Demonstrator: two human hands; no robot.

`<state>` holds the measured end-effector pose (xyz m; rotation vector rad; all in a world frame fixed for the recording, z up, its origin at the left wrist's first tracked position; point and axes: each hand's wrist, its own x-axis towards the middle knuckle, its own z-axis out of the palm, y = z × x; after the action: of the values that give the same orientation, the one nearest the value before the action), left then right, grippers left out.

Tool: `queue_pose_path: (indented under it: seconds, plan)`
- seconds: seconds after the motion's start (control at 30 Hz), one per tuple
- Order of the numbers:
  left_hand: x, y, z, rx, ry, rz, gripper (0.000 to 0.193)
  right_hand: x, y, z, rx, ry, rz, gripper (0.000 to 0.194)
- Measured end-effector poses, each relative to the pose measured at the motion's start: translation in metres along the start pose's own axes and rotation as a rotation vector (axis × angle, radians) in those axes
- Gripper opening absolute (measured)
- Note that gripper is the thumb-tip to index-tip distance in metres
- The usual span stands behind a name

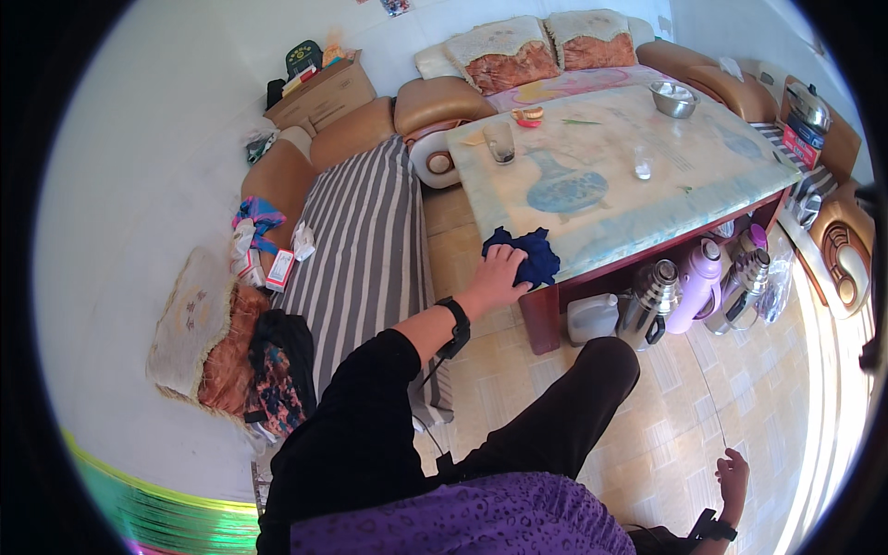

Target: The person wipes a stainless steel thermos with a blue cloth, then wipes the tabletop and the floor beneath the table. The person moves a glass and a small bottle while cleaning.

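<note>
My left hand (503, 272) presses a crumpled dark blue cloth (538, 253) onto the near left corner of the table (624, 222). Its fingers lie bent over the cloth. A marbled cover with blue vase patterns tops the table. On it, beyond the cloth, stand a glass tumbler (500, 143) with dark liquid and a smaller glass (642, 164) holding something white. Peeled fruit (527, 114) and a metal bowl (674, 100) with white contents sit toward the far side. My right hand (732, 474) hangs low over the floor, fingers loosely curled and apart, holding nothing.
Several vacuum flasks, including a lilac one (696, 284), and a plastic jug (592, 319) stand under the table's near edge. A sofa with a striped cover (368, 263) runs along the left. Boxes and a pot (808, 111) are at the right. Tiled floor (666, 409) lies below.
</note>
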<state>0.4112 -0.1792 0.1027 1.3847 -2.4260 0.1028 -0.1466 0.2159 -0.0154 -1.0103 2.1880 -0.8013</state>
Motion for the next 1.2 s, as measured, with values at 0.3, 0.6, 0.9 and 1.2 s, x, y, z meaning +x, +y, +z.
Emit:
queue_pose_path:
  seconds: [0.3, 0.6, 0.9, 1.2]
  plan:
    - [0.015, 0.020, -0.005, 0.106, -0.076, 0.010, 0.060, 0.024, 0.009, 0.019, -0.028, -0.116, -0.019, 0.048]
    - [0.049, 0.043, -0.001, 0.175, -0.100, 0.041, 0.066, 0.035, -0.009, 0.032, -0.103, -0.150, -0.064, 0.043]
    - [0.094, 0.065, 0.014, 0.151, -0.193, 0.018, 0.064, 0.029, -0.035, 0.038, -0.088, -0.110, 0.000, 0.038]
    - [0.211, 0.120, 0.058, 0.163, -0.313, -0.014, 0.063, 0.013, -0.075, 0.026, -0.081, -0.104, 0.036, 0.038]
